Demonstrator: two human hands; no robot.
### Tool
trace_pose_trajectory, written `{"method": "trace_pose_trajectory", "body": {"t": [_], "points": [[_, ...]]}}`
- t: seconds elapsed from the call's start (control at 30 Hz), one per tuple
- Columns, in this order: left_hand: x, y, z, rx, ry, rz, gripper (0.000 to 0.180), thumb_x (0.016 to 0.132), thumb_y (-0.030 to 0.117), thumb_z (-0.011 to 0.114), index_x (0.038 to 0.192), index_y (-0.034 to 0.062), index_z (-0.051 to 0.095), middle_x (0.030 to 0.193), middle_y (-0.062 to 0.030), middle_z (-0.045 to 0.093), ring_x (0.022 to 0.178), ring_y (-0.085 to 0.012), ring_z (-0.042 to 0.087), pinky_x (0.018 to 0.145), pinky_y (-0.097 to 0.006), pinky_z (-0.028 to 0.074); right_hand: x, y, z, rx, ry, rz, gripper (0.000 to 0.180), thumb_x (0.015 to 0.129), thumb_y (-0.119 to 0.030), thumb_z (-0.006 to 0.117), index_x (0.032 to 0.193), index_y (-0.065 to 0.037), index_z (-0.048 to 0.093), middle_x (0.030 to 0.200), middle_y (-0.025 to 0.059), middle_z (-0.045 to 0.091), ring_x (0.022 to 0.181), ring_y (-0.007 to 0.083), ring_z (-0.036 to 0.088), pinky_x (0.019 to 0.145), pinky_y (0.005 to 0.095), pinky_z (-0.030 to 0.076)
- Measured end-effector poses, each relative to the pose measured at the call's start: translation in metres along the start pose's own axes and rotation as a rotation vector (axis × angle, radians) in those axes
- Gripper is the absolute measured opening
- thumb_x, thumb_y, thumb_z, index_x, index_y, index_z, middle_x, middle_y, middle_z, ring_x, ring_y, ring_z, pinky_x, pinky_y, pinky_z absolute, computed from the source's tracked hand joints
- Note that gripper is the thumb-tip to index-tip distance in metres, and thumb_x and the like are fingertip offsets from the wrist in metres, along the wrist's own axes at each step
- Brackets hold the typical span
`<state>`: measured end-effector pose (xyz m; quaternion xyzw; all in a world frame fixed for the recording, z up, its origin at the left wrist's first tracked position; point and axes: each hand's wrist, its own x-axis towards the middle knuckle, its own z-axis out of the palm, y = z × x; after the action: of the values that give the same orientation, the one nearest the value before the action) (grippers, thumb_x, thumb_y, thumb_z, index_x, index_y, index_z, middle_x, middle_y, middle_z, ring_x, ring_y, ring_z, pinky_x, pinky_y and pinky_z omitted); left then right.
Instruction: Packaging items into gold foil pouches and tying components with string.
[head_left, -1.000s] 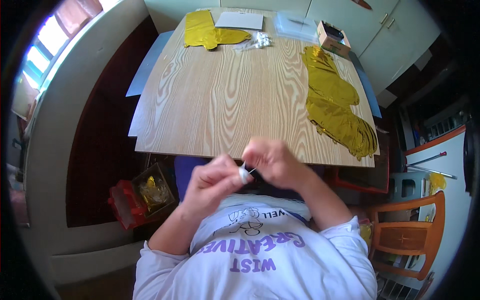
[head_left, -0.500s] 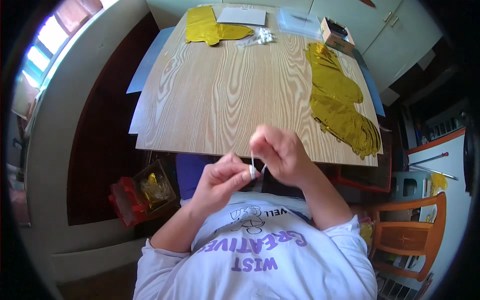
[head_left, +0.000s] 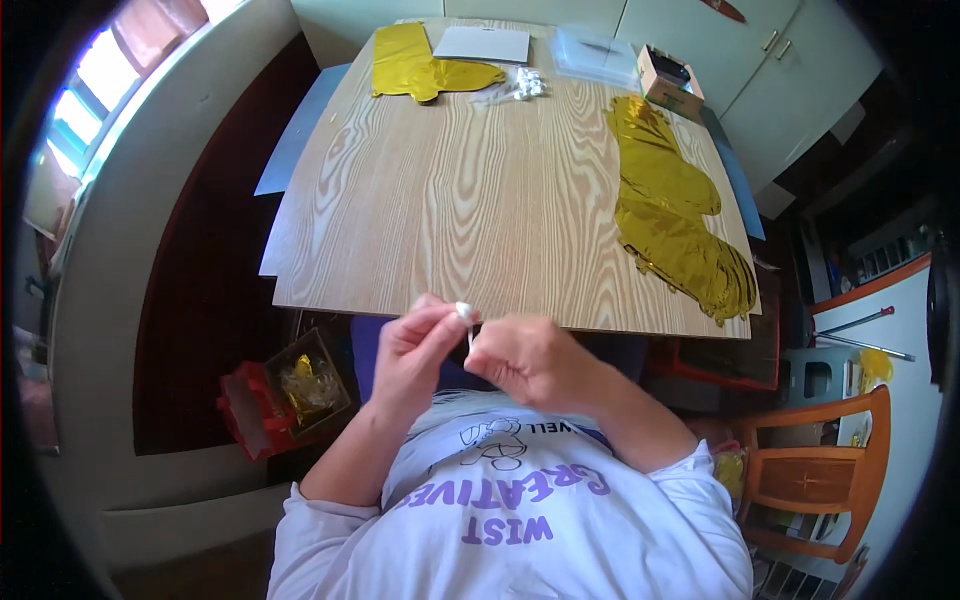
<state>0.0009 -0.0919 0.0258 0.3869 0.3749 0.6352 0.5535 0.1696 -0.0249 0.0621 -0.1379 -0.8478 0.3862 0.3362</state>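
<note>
In the head view, the left hand [head_left: 412, 345] pinches a small coil of white cord [head_left: 464, 311] between thumb and fingertips, with the near edge of the wooden table [head_left: 440, 210] just behind it. The right hand [head_left: 525, 358] sits just beside it, fingers curled in, and appears to hold the free white strand [head_left: 470, 340] at its thumb; the exact grip is hidden. The coil lies ahead and to the left of the right hand's thumb, in contact with the left hand, which is therefore the nearer; the strand's long axis runs from the coil back toward the body. As for containers, an open box [head_left: 337, 366] low on the left, beside a red container [head_left: 240, 405], holds crumpled gold foil [head_left: 303, 364] and clear wrap [head_left: 318, 390]. At the table's far side, a clear plastic bag [head_left: 490, 96] lies with small white pieces [head_left: 528, 84] at its end, near a flat gold foil balloon [head_left: 400, 62]. A small cardboard box [head_left: 673, 95] at the far right holds something dark, too small to identify, beyond flat gold foil sheets [head_left: 660, 180].
</note>
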Motion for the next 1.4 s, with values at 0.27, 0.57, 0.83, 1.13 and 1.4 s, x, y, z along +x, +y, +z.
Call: {"method": "trace_pose_trajectory", "body": {"t": [0.27,0.57,0.83,1.13,1.4], "points": [[-0.002,-0.001,0.008,-0.569,-0.116,-0.189,0.021,0.096,0.012,0.056,0.11,-0.0008,0.065,0.094,-0.0026,0.063,0.087,-0.0107,0.058,0.081,-0.026,0.045,0.001,0.021,0.012,0.532,0.123,0.308,0.028,0.098,-0.026,0.054,0.086,-0.001,0.059,0.07,0.0103,0.058,0.066,0.0176,0.061,0.06,0.0306,0.048],[0.005,-0.014,0.006,0.274,0.05,0.08,0.013,0.091,0.008,0.064,0.097,-0.0019,0.07,0.077,0.0002,0.056,0.072,-0.0095,0.047,0.066,-0.024,0.04,-0.007,0.006,0.007,-0.138,0.077,0.113,0.021,0.089,-0.017,0.063,0.076,-0.002,0.057,0.068,0.0139,0.059,0.06,0.0311,0.059,0.054,0.0392,0.046],[0.0,-0.012,0.001,0.428,-0.185,0.008,0.013,0.09,0.012,0.066,0.093,-0.0004,0.069,0.076,-0.002,0.057,0.073,-0.0114,0.049,0.068,-0.026,0.04,-0.004,0.013,-0.026,-0.264,-0.107,0.116,0.024,0.086,-0.018,0.064,0.069,-0.003,0.058,0.062,0.0095,0.056,0.054,0.0249,0.055,0.052,0.0354,0.044],[-0.006,-0.03,-0.006,-0.285,-0.145,-0.25,0.008,0.091,0.01,0.063,0.091,0.0034,0.067,0.092,-0.0007,0.059,0.088,-0.0073,0.054,0.079,-0.022,0.041,-0.032,0.036,0.004,0.562,-0.16,0.84,0.024,0.092,-0.02,0.061,0.078,-0.001,0.063,0.07,0.0024,0.057,0.067,0.0074,0.052,0.062,0.025,0.044],[-0.003,-0.025,-0.007,-0.336,-0.244,-0.248,0.009,0.091,0.012,0.062,0.093,0.0039,0.066,0.093,-0.0013,0.06,0.09,-0.0088,0.053,0.082,-0.023,0.039,-0.025,0.012,-0.035,0.144,0.176,0.298,0.011,0.084,-0.005,0.068,0.094,0.0,0.066,0.087,0.0061,0.063,0.081,0.0138,0.062,0.074,0.0265,0.049]]}}
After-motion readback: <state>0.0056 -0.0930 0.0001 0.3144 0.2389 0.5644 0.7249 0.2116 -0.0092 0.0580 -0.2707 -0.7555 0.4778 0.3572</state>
